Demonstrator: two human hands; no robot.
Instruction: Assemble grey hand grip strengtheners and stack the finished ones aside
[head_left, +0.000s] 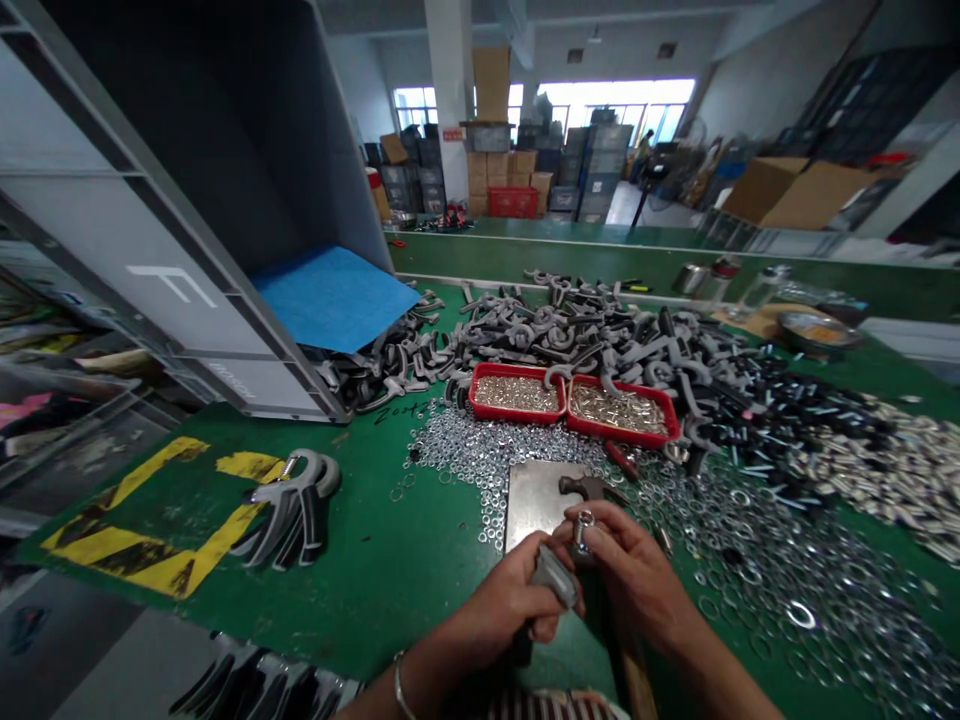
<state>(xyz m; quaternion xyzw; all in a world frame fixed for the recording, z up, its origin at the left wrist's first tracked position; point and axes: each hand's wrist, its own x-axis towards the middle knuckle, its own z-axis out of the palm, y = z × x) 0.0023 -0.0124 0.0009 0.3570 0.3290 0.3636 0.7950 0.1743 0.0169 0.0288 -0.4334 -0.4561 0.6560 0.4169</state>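
Note:
My left hand (504, 603) is closed around a grey and black plastic handle (556, 577), its grey end pointing up and right. Between the fingertips of my right hand (641, 570) is a small shiny metal sleeve (583, 532) with a ring-shaped top. The sleeve is close beside the handle; whether they touch I cannot tell. Just beyond both hands lies a flat metal plate (534, 492). A claw hammer (589, 488) rests on its right part, partly hidden by my right hand, and a wooden shaft (634, 668) shows below.
Two red trays (517, 415) hold small metal parts, with many grey handles (525, 330) piled behind. Loose metal rings (750, 590) cover the right side; black bolts (765, 430) lie beyond. Several finished-looking handles (296, 510) sit left, near a large grey crate (172, 270).

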